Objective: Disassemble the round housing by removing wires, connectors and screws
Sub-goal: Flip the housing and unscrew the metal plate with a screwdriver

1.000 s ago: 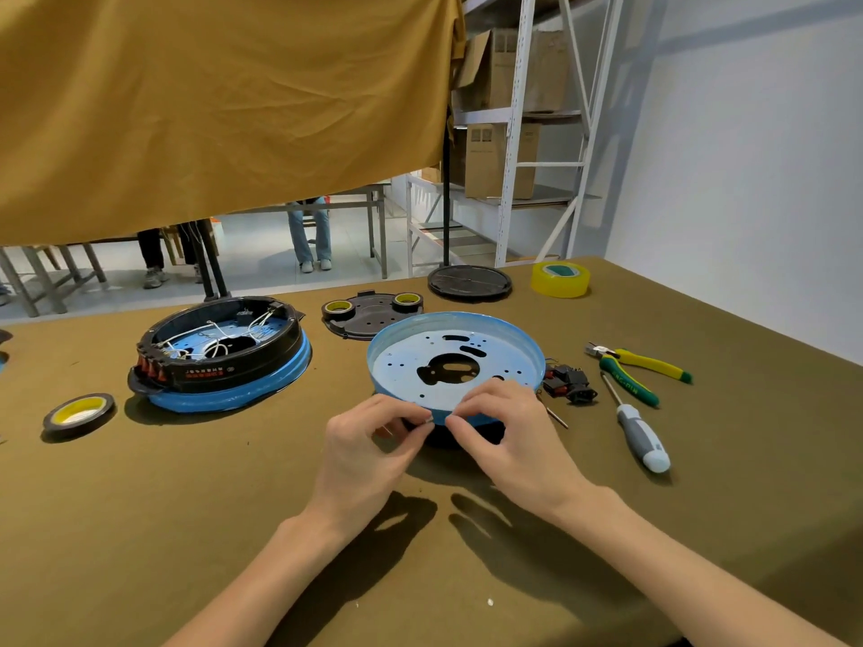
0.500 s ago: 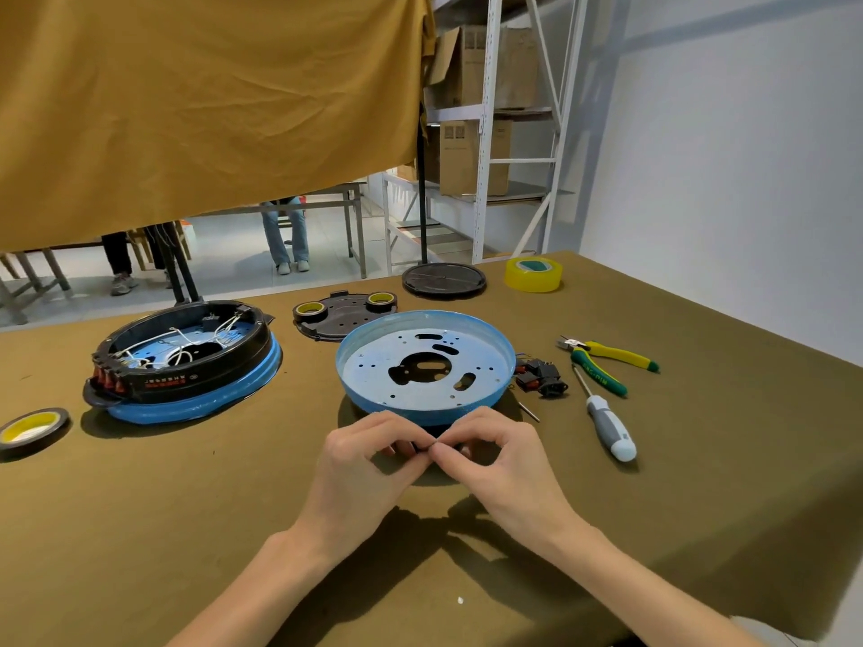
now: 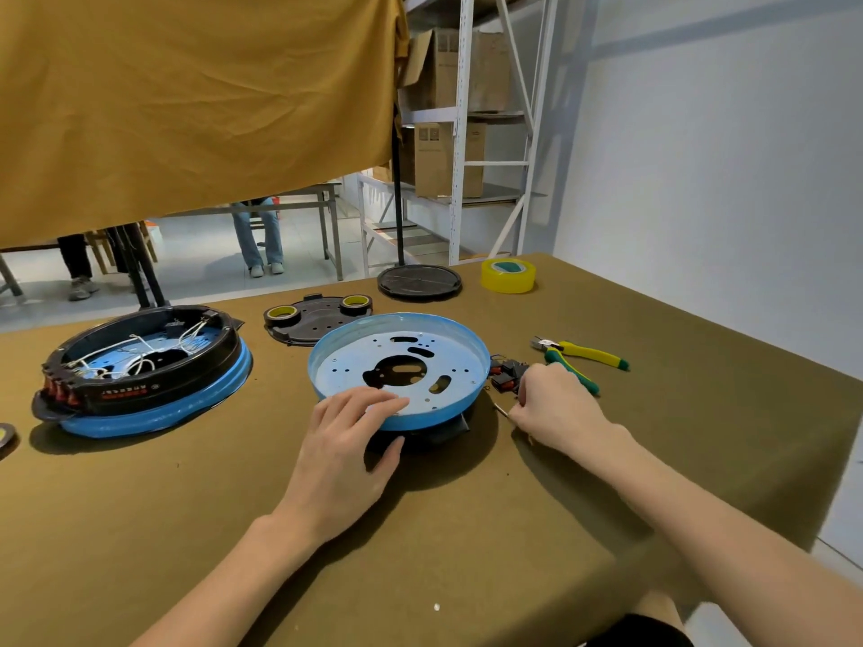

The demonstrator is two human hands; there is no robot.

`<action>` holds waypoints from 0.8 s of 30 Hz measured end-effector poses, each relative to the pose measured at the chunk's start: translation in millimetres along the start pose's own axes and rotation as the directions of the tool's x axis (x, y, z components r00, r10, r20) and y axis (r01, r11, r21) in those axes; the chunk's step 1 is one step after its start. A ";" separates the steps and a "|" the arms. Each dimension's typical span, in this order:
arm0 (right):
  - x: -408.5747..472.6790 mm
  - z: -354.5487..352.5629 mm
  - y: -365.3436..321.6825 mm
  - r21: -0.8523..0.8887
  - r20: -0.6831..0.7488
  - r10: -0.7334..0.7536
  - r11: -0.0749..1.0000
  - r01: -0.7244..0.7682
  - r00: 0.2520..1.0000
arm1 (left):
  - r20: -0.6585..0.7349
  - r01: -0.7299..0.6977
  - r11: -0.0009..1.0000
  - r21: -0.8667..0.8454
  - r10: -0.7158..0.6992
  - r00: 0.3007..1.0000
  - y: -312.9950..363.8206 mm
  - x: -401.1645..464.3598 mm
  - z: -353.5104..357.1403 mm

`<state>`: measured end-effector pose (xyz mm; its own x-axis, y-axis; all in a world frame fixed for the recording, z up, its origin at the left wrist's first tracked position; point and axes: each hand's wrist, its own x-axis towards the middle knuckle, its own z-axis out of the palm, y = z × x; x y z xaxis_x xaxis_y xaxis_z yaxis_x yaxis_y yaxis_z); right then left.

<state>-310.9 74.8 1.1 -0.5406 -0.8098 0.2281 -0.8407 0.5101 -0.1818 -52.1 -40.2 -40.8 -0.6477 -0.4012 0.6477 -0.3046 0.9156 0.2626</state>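
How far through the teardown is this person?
Done: the blue pan is stripped bare, and its connectors lie beside it. In hand: left hand holds the pan's rim; right hand reaches beside the connectors. Left: the second housing still holds its wires.

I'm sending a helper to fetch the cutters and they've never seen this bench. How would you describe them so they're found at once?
Start at the blue round pan in the middle of the olive table and look to its right, past the right hand. The cutters lie there flat. Their yellow-and-green handles set them apart from the black connectors beside the pan.
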 end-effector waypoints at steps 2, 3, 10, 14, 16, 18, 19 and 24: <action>10.7 1.1 -3.2 -0.111 0.046 0.005 0.994 0.000 0.999 | 0.002 0.015 1.000 -0.012 -0.015 1.000 -1.3 -3.2 -0.1; 13.8 1.7 -4.2 -0.128 0.057 0.008 0.992 -0.001 0.998 | -0.003 0.023 1.000 -0.021 -0.023 1.000 -1.3 -4.2 -0.3; -3.3 7.6 1.5 0.308 -0.255 0.056 0.951 0.026 0.965 | -0.054 0.052 0.996 -0.072 -0.056 0.997 -0.8 -4.1 -1.7; -19.2 12.3 -13.0 0.472 -0.455 0.070 0.864 0.174 0.888 | -0.076 0.075 0.992 -0.102 -0.082 0.994 1.0 -5.3 -3.8; -22.9 16.4 -24.5 0.466 -0.484 -0.007 0.844 0.265 0.875 | -0.084 0.075 0.991 -0.110 -0.085 0.993 1.4 -5.2 -4.3; -25.4 22.3 -34.5 0.420 -0.446 -0.119 0.847 0.325 0.887 | -0.098 0.081 0.991 -0.108 -0.091 0.991 1.2 -4.7 -5.7; -26.2 25.3 -37.1 0.400 -0.424 -0.154 0.852 0.337 0.893 | -0.104 0.086 0.991 -0.106 -0.097 0.990 -0.1 -4.7 -6.9; -38.6 33.8 -35.9 0.467 -0.396 -0.178 0.806 0.364 0.901 | -0.076 0.065 0.995 -0.077 -0.071 0.995 -14.6 -6.5 -18.9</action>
<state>-258.8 78.0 -33.5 -0.3499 -0.7053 0.6166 -0.8597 -0.0197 -0.5104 -30.2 -50.4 -35.3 -0.5694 -0.4622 0.6798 -0.2918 0.8867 0.3585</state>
